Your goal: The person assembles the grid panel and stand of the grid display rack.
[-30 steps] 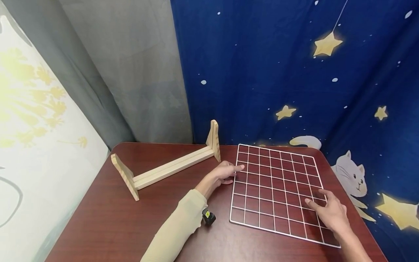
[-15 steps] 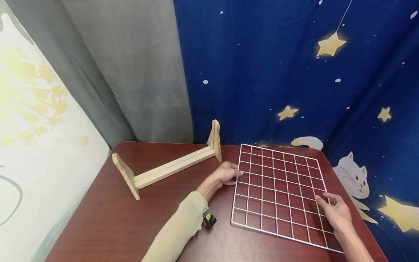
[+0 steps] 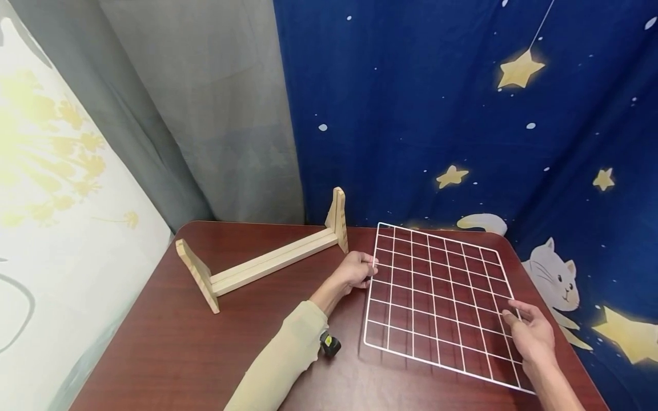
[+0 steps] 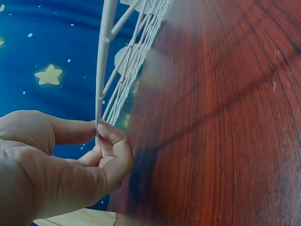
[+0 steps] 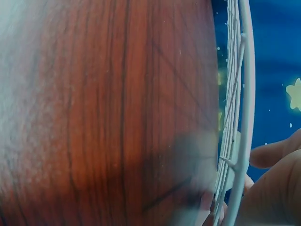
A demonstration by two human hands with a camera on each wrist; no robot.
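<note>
we pinch the white wire grid panel (image 3: pixel 434 295) at opposite edges, left hand (image 3: pixel 356 270) and right hand (image 3: pixel 534 335), above the glossy wood-grained tabletop (image 3: pixel 205 354). our right forearm (image 3: pixel 557 381) hides its near right corner.

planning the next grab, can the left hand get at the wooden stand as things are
Probably yes, once it lets go: the left hand pinches the white wire grid, but the wooden stand is close by, with nothing visible between hand and stand.

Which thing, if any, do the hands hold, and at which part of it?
The white wire grid panel, by two opposite edges: the left hand pinches its left edge and the right hand holds its right edge, both near the middle.
</note>
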